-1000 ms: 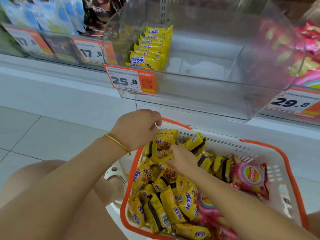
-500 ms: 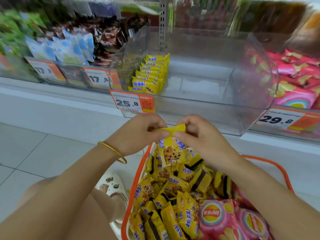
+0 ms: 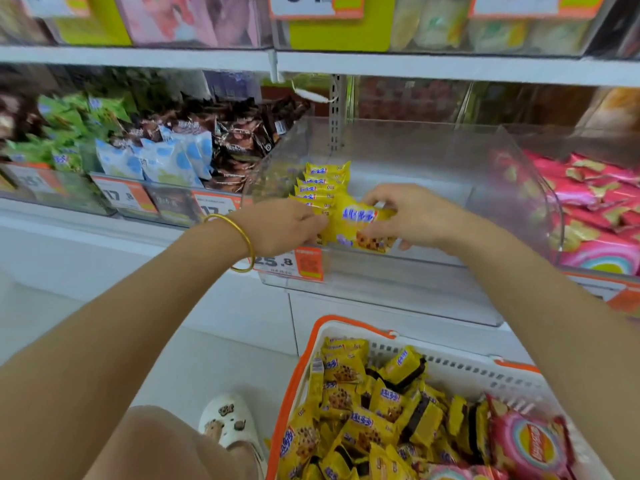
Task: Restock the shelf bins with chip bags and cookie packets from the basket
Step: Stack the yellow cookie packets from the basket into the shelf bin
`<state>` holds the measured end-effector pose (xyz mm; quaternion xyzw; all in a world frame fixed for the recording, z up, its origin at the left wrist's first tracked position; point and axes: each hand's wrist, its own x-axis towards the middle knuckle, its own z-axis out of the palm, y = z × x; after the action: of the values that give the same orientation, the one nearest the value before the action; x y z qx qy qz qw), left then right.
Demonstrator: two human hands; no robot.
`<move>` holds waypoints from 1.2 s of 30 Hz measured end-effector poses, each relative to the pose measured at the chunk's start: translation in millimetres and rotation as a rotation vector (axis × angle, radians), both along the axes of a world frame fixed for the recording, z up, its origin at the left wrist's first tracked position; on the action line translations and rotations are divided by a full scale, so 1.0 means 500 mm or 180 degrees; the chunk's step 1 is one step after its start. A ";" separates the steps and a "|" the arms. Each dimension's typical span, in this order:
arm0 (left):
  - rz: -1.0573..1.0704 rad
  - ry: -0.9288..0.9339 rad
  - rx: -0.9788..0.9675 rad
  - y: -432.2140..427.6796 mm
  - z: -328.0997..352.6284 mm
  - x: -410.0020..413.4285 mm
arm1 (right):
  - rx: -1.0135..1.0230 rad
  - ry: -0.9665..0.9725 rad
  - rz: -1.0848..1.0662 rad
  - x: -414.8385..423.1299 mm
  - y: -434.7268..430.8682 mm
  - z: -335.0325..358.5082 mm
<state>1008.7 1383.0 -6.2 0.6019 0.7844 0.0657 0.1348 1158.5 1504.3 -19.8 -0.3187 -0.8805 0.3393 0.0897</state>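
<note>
Your left hand (image 3: pixel 280 225) and right hand (image 3: pixel 412 216) are both up at the front lip of the clear bin (image 3: pixel 398 271) on the lower shelf, holding a cookie packet (image 3: pixel 360 225) between them. The left pinches its left end and the right has fingers curled round its right end. Might be more than one packet stacked in that grip, I honestly can't tell. It's bright yellow and crinkly, with a blue logo in white lettering across the middle and chocolate chip cookies printed along the bottom edge. Just behind it, at the left side of the bin, a neat row of matching packets (image 3: pixel 323 183) stands on edge, running toward the far wall. An orange price tag (image 3: pixel 291 263) is on the bin's front, partly behind your left wrist and its gold bangle (image 3: pixel 242 237). The bin to the right holds pink bags (image 3: pixel 595 209). Down near you on the right is the white basket (image 3: pixel 349 320) with the orange rim, piled with more yellow packets (image 3: pixel 360 427), plus a pink chip bag (image 3: pixel 530 446) at its right end.
</note>
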 end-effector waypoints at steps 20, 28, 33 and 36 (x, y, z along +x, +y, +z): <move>0.0180 -0.0751 0.0022 0.005 -0.001 -0.024 | -0.0565 -0.0590 0.0534 0.013 0.046 0.010; 0.0326 -0.1281 0.0209 0.001 -0.008 -0.026 | -0.0562 -0.0813 0.0715 -0.043 0.000 -0.013; 0.0258 -0.1122 0.0184 -0.002 -0.005 -0.026 | -0.0973 -0.0433 0.0176 -0.107 -0.016 -0.058; 0.0086 -0.0436 0.0150 -0.001 -0.006 -0.029 | -0.1725 -0.0138 -0.0004 -0.118 -0.021 -0.064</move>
<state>994.4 1382.5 -9.4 0.5884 0.7796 0.1269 0.1731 1099.3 1493.6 -51.6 -0.3388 -0.7591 0.5556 -0.0174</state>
